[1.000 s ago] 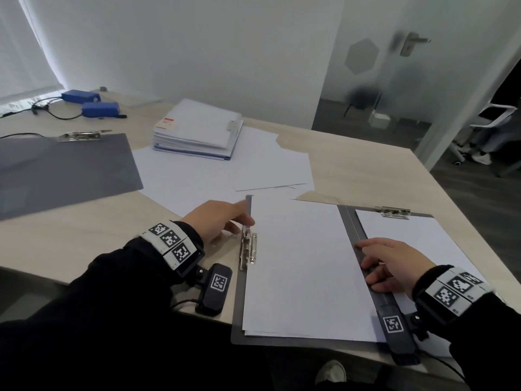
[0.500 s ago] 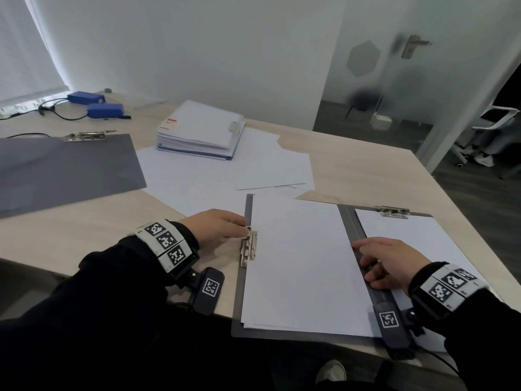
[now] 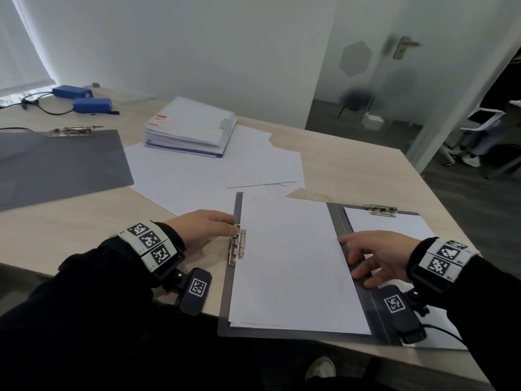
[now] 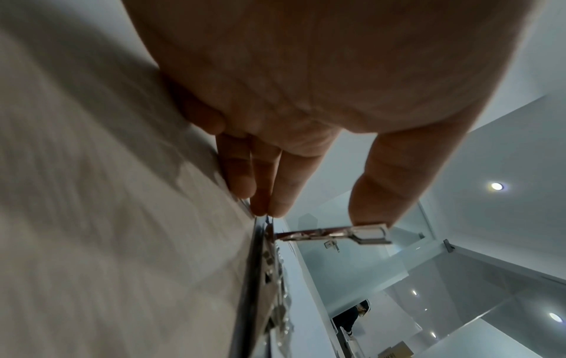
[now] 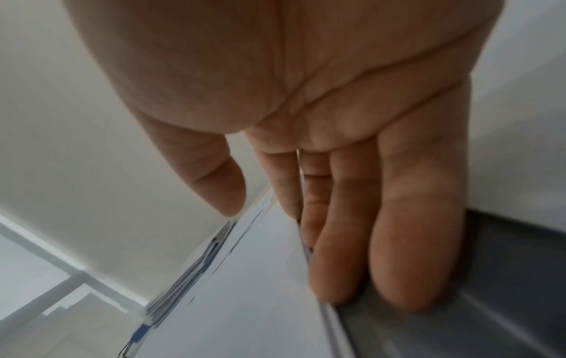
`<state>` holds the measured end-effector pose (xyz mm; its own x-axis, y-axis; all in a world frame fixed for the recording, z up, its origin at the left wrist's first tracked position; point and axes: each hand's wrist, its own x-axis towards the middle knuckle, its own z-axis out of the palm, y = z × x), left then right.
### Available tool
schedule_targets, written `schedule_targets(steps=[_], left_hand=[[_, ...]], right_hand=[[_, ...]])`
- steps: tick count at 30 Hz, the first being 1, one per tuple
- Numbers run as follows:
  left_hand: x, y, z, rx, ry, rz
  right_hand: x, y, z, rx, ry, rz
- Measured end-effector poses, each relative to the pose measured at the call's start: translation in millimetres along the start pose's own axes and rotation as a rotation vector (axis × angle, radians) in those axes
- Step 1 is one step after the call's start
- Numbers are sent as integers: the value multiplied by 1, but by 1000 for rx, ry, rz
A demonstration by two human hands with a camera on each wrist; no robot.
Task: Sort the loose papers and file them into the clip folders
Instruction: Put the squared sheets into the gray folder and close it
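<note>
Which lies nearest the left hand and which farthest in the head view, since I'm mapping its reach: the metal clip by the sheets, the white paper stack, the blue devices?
From the left hand:
1. Metal clip, at its fingers, on the near folder's left edge.
2. White paper stack, mid-table, beyond the hand.
3. Blue devices, far left corner.

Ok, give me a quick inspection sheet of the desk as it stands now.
Surface: wooden desk, papers and folders spread on it.
Job's things: open grey folder with a paper stack on it; metal clip with its lever raised; loose sheets; second grey folder.
Clutter: thick bundle of papers; two blue boxes.
Grips: left hand on the clip lever, thumb at its tip; right hand flat, fingers against the stack's edge.
Cables: black cable by the boxes.
Surroundings: glass door, chair.
</note>
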<state>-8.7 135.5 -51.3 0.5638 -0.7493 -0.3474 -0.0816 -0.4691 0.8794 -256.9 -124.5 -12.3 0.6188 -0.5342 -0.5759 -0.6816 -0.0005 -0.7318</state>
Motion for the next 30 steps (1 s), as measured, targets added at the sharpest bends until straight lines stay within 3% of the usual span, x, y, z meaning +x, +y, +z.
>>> schedule_targets(steps=[8, 12, 16, 22, 30], left_hand=[[-2, 2, 1, -71, -29, -4], [-6, 1, -1, -208, -114, -25], [-2, -1, -5, -54, -134, 28], [-6, 5, -3, 345, 5, 64], [-7, 8, 6, 574, 19, 53]], right_hand=[[1, 5, 2, 3, 19, -23], [1, 5, 4, -20, 21, -32], [-1, 4, 6, -29, 26, -38], [-1, 3, 7, -54, 26, -52], [1, 4, 7, -77, 25, -64]])
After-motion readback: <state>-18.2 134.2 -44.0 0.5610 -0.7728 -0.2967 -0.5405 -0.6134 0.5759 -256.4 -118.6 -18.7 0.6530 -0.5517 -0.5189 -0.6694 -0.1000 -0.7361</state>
